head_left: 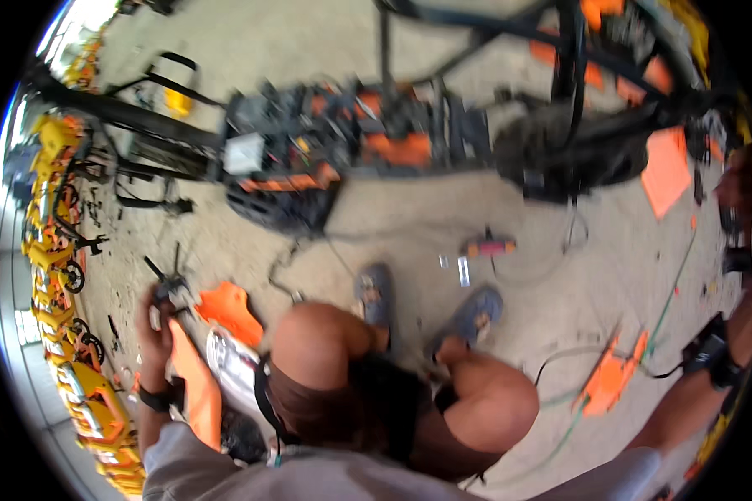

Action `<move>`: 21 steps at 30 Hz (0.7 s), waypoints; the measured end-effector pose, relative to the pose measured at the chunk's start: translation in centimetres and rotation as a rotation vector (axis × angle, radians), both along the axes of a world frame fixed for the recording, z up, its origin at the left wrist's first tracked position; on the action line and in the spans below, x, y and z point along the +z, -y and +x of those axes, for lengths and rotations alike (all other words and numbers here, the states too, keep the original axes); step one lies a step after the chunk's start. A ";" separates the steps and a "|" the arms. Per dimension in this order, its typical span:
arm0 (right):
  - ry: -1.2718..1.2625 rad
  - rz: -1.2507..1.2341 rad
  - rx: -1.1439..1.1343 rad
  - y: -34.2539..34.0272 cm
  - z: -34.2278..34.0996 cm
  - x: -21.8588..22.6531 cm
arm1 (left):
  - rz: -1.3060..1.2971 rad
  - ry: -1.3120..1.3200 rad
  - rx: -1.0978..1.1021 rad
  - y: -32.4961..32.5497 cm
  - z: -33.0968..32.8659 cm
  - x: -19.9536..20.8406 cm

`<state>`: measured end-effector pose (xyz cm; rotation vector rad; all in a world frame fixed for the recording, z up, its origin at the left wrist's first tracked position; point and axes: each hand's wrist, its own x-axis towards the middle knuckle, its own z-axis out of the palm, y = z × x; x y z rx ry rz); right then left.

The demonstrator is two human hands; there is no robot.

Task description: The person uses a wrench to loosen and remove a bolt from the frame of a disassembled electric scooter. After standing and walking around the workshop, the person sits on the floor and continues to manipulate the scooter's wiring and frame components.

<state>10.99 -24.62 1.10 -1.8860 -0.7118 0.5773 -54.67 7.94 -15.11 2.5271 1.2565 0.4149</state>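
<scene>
At the left, my left hand (153, 330) is raised beside a long orange panel (196, 388), its fingers by a black part with several prongs (169, 284). Blur hides whether the fingers grip that part. My right hand (748, 321) is at the far right rim, partly cut off, with a black band on its wrist. Its fingers do not show clearly. In front of my bent knees stands a partly stripped vehicle frame (434, 163), with dark parts, wiring and orange pieces along its middle.
An orange piece (226, 311) and a clear plastic bag (234, 363) lie on the left. Another orange piece (614, 376) with cords lies on the right. A pink-and-black object (489, 247) is near my feet. Several yellow vehicles (88, 401) line the left wall.
</scene>
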 end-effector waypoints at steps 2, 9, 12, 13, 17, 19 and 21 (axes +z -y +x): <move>0.119 0.051 -0.042 -0.1 0.3 -0.2 | -0.061 0.167 0.000 2.1 -1.7 -0.1; 0.179 0.126 -0.180 1.1 0.9 -0.6 | 0.031 0.109 0.031 8.2 -3.8 3.7; 0.841 0.212 -0.509 2.1 2.0 -2.7 | 0.053 0.164 0.119 10.3 -6.2 2.5; 1.113 0.186 -0.520 0.3 -0.4 -3.4 | 0.015 0.137 0.173 12.2 -7.6 3.5; 0.705 0.520 -0.342 0.1 -14.1 -4.0 | -0.038 0.155 0.205 13.6 -10.1 -0.3; 0.425 0.502 -0.050 1.3 -19.3 -5.0 | -0.081 0.322 0.348 14.3 -9.1 -2.0; -0.054 0.413 0.212 0.5 -27.2 -5.1 | -0.150 0.471 0.501 14.4 -9.1 -4.3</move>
